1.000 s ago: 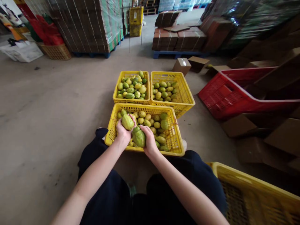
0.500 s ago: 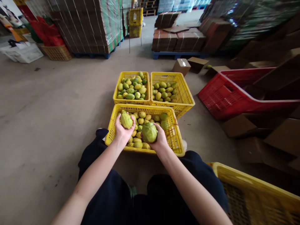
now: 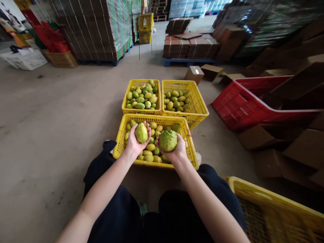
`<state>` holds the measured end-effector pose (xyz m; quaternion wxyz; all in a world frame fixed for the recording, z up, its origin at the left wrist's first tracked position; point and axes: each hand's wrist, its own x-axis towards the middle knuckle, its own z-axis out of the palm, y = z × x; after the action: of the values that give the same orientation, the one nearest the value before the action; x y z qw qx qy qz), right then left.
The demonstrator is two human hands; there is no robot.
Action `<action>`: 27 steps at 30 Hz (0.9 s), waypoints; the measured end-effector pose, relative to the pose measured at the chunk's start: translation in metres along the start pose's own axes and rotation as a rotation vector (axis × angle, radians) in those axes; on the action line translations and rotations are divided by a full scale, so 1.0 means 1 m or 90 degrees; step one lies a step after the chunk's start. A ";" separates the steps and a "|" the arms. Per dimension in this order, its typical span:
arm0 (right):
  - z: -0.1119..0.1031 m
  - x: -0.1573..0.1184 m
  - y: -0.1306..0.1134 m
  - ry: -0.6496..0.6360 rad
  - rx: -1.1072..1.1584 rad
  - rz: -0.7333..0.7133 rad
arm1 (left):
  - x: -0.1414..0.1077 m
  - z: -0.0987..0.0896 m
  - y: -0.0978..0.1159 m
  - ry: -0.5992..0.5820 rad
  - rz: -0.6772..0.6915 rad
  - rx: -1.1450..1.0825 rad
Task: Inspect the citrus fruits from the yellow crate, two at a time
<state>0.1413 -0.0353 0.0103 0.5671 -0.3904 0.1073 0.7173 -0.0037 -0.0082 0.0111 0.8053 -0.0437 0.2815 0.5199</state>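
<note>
A bumpy yellow-green lemon rests in the upturned palm of my left hand, with the fingers curled around it. My right hand grips a larger, rounder, greener lemon with a knobbly skin. Both hands are held over the near yellow crate, whose many green and yellow lemons are partly covered by my hands and the two held fruits.
Beyond stand two yellow crates, the left one fuller of lemons than the right one. A red crate with cardboard lies to the right. Another yellow crate is at lower right. Loaded pallets stand farther back.
Both hands have shifted slightly right with their lemons. The left lemon is now more upright, and the right one has been turned to show another side.
</note>
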 end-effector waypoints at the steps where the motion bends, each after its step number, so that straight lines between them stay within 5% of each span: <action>1: 0.000 0.000 -0.001 -0.012 -0.004 0.001 | -0.002 0.000 0.000 -0.009 -0.006 0.007; 7: -0.001 -0.005 -0.013 -0.064 0.010 -0.005 | 0.001 -0.007 0.004 -0.002 0.021 -0.008; 12: 0.001 -0.010 -0.028 -0.073 0.043 -0.002 | 0.026 -0.037 -0.004 0.193 -0.031 0.147; 18: -0.003 -0.021 -0.048 -0.031 0.063 -0.011 | 0.048 -0.065 -0.006 0.293 -0.065 0.323; 21: -0.009 -0.023 -0.059 -0.021 0.068 -0.026 | 0.079 -0.050 0.028 0.325 0.015 0.411; 27: -0.015 -0.022 -0.081 0.028 0.091 -0.090 | 0.162 0.020 0.127 0.325 0.252 0.561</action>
<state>0.2221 -0.0336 0.0388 0.6400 -0.3712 0.1424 0.6575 -0.0561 0.1881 -0.0249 0.5401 0.2270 0.6621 0.4673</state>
